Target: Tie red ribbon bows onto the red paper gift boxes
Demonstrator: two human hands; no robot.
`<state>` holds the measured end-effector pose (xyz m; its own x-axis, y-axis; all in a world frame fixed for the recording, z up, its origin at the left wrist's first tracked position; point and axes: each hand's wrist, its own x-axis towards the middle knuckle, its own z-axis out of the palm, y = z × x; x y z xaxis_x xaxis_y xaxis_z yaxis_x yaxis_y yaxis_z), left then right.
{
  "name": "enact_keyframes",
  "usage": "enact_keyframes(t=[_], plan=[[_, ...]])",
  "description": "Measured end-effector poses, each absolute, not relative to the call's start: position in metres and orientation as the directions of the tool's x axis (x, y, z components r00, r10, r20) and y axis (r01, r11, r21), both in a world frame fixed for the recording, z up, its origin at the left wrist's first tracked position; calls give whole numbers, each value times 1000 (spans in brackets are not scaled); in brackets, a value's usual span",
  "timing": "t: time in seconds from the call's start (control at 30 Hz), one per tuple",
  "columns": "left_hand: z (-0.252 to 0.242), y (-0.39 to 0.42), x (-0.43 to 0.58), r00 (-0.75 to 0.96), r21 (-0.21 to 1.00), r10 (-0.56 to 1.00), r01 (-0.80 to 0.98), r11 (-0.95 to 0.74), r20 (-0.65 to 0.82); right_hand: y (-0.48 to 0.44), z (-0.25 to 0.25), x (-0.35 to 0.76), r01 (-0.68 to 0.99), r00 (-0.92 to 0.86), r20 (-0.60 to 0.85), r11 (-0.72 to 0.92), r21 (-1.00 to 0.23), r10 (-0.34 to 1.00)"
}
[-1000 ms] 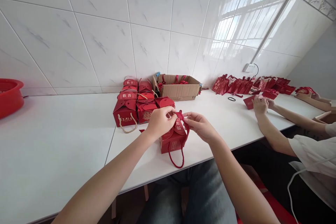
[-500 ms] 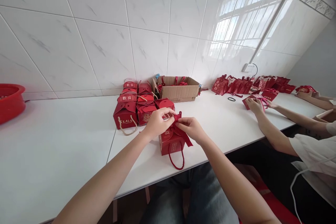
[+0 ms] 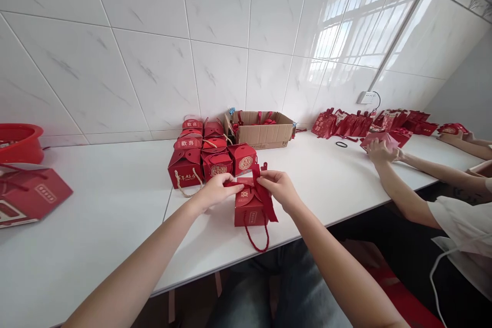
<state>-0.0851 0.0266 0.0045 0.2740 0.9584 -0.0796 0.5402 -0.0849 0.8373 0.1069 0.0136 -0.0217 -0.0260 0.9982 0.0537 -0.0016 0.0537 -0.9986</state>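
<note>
Before me on the white table sits a small red gift box point(image 3: 249, 213) with a rope handle point(image 3: 257, 246) hanging down its front. A red ribbon point(image 3: 265, 200) crosses its top, with one tail drooping over the right side. My left hand point(image 3: 217, 189) pinches a ribbon end to the left of the box top. My right hand point(image 3: 279, 184) pinches another part of the ribbon just above the box's right side. Behind my left hand stand several finished-looking red boxes point(image 3: 185, 161), some with gold rope handles.
A cardboard carton point(image 3: 265, 136) with red ribbons inside stands by the tiled wall. At left are a red basin point(image 3: 23, 146) and a red box point(image 3: 42, 195). To the right, a co-worker's hands point(image 3: 380, 152) handle a red box near several red bags point(image 3: 346, 124).
My left hand has drawn left and down from the box top, pulling a ribbon end outward. My right hand stays almost in place. A red box has come into view at the left edge.
</note>
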Motion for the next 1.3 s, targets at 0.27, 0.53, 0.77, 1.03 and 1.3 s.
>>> enact_keyframes(t=[0.27,0.53,0.77,1.03,1.3], plan=[[46,36,-84,607,309,727,658,-687,321,13,-8,98,403,-9,161,151,-903,987],[51,61,-50,777,40,496,524,-851,387,11,-11,108,332,-210,145,210,-919,967],[12,51,-59,306,529,762,572,-627,571,11,-19,104,277,-135,198,229,-933,971],[-17,48,-72,395,801,833,303,-516,387,11,-24,101,124,-75,220,228,-966,973],[-26,42,-67,420,878,827,126,-462,375,10,-33,101,66,-16,234,235,-970,972]])
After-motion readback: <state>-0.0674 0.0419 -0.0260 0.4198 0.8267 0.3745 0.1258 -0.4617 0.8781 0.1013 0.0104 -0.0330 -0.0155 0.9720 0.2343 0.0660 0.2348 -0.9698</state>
